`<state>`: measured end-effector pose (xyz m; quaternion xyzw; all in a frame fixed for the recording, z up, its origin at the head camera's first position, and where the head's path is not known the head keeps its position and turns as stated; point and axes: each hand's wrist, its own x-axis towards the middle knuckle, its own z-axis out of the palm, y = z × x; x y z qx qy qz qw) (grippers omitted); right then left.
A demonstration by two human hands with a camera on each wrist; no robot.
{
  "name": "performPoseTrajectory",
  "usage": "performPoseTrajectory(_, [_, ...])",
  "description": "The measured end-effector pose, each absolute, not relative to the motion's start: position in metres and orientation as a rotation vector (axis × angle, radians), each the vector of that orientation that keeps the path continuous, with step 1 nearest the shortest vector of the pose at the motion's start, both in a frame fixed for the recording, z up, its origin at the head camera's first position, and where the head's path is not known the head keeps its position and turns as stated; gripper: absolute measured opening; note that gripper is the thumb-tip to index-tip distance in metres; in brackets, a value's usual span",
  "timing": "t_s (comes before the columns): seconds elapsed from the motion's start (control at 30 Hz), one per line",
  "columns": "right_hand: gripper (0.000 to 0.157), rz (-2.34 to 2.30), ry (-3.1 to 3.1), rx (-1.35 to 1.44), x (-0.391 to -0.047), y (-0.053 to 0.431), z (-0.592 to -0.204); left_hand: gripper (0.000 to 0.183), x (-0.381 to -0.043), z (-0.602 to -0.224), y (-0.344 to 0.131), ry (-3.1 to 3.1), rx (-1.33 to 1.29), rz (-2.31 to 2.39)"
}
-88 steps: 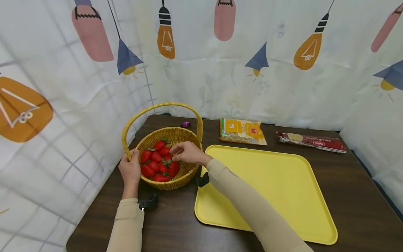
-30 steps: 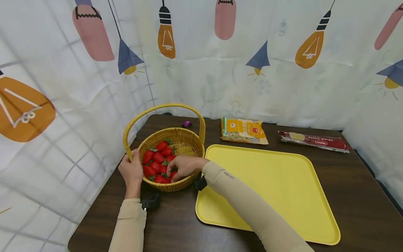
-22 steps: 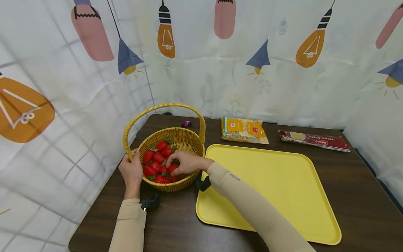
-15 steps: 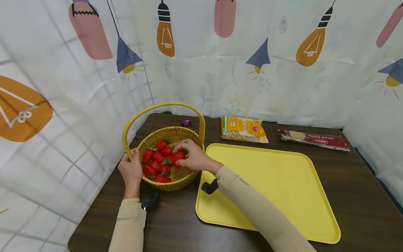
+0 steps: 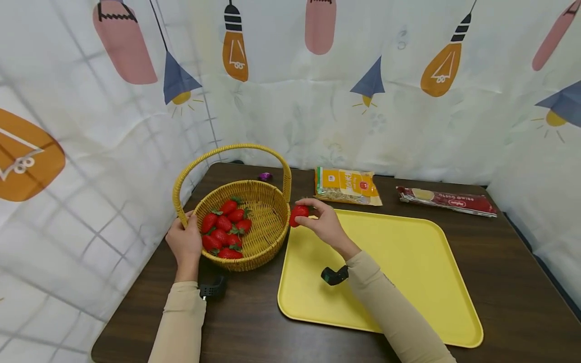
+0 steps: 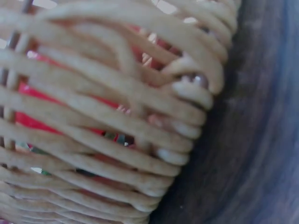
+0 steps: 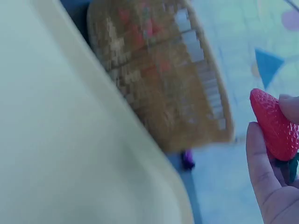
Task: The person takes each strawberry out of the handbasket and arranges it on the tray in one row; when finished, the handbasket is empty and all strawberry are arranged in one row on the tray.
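Between thumb and fingers, my right hand (image 5: 328, 226) pinches a red strawberry (image 5: 298, 215) above the tray's left back corner, just right of the basket. The same strawberry (image 7: 274, 125), with its green leaves, appears large in the right wrist view. My left hand (image 5: 185, 243) grips the left side of the yellow wicker basket (image 5: 268, 237) where its tall arched handle meets the rim. Several strawberries (image 5: 222, 229) lie heaped in the basket's left half. In the left wrist view the woven wall (image 6: 93, 93) fills most of the picture, with red showing through the gaps.
A yellow tray (image 5: 408, 272) lies on the dark wooden table (image 5: 245, 322), right of the basket. Behind it are an orange-and-yellow food packet (image 5: 348, 186) and a long red packet (image 5: 447, 200). A small purple wrapped piece (image 5: 265, 176) sits behind the basket. Patterned curtains hang around the table.
My right hand has taken hold of a strawberry in the basket, lifted it out and carried it right over the tray's edge. The left hand keeps its grip on the basket.
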<state>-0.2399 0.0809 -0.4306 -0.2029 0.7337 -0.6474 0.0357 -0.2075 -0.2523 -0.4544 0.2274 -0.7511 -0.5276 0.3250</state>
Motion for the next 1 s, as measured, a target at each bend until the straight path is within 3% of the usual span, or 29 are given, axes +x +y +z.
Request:
performPoseTrajectory(0.4, [0.04, -1.913, 2.367, -0.319, -0.258, 0.1, -0.473, 0.035, -0.207, -0.459, -0.257, -1.93, 0.603, -1.487])
performPoseTrajectory(1.0, [0.028, -1.877, 2.408, -0.299, -0.255, 0.095, -0.496, 0.038, -0.203, -0.468, -0.253, -1.894, 0.586, -1.607])
